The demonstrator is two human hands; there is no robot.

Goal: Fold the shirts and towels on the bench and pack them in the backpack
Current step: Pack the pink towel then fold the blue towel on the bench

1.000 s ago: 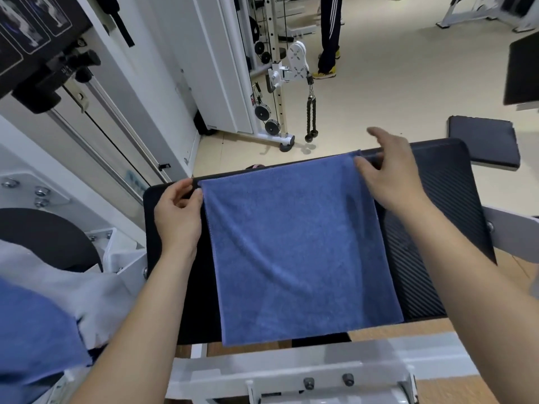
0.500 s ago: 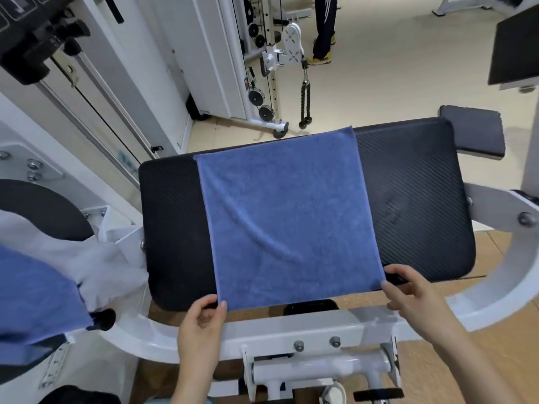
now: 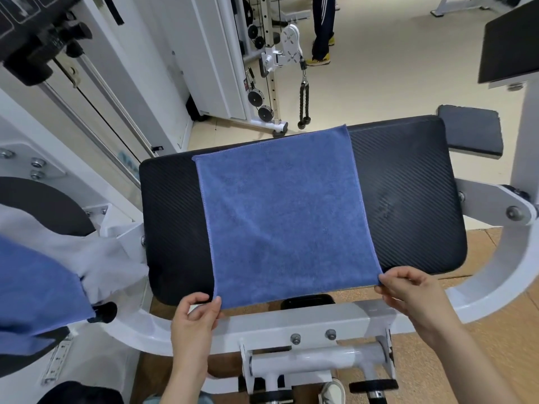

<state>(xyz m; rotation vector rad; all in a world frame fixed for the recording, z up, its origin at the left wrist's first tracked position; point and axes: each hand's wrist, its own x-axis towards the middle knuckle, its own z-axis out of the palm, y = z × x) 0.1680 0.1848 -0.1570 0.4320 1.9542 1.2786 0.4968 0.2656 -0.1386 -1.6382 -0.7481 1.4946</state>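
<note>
On the black ribbed bench pad (image 3: 408,199) the blue square terry towel (image 3: 285,217) lies flat and unfolded, its near edge just past the pad's near rim. My left hand (image 3: 194,319) pinches the near-left corner between thumb and fingers; my right hand (image 3: 414,295) pinches the near-right corner likewise. Judgement: first fold not yet made. At left, a white shirt (image 3: 96,263) and a second blue towel (image 3: 32,287) lie heaped, unfolded. No backpack in view; nothing visibly packed.

Left hand (image 3: 194,314), right hand (image 3: 409,291), each pinching a towel (image 3: 285,217) corner
</note>
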